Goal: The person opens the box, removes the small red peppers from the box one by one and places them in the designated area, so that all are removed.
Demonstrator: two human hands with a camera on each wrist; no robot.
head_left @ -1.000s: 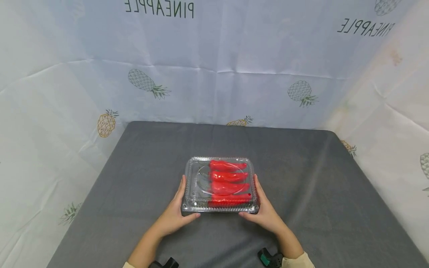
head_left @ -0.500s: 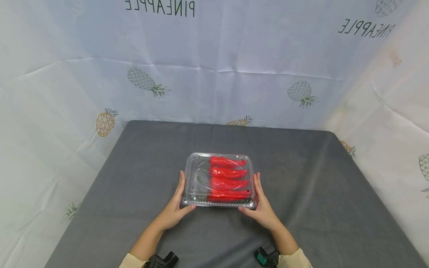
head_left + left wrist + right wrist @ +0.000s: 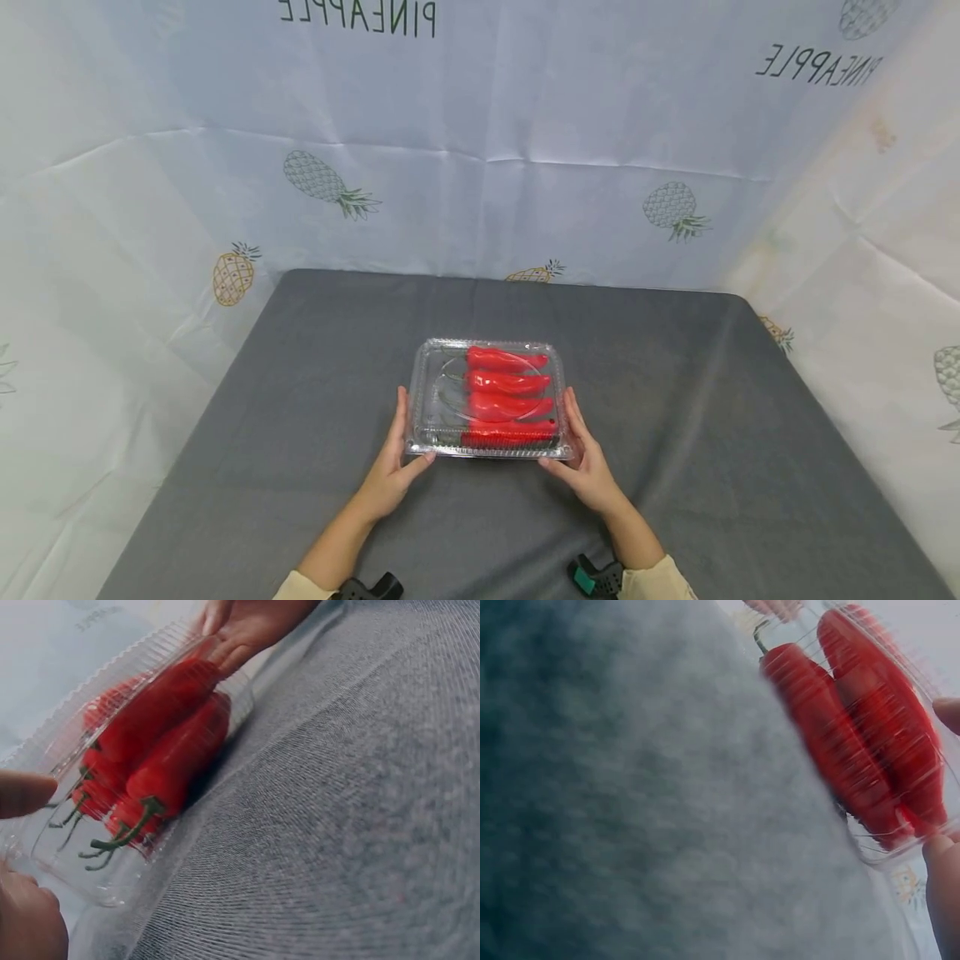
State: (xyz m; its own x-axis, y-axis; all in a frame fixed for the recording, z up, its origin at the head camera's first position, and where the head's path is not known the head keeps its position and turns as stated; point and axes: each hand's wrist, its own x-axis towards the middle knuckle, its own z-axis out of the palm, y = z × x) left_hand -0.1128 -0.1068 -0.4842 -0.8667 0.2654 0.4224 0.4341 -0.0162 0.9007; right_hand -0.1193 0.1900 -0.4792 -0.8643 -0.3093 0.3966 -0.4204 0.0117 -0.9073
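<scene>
A clear plastic clamshell box holds several red peppers with green stems, laid side by side. My left hand grips its left side, thumb at the near left corner and fingers along the side. On the opposite side my right hand holds it the same way, thumb at the near right corner. The lid is down over the peppers. In the left wrist view the box is tilted in the frame and its ridged rim runs between thumb and fingers.
A grey cloth covers the table around the box. Behind it and at both sides hangs a pale curtain printed with pineapples. Black wrist devices sit at both forearms, below cream sleeves.
Both hands have carried the box a little away from the body, toward the back of the table, and very slightly left. The grip looks the same throughout.
</scene>
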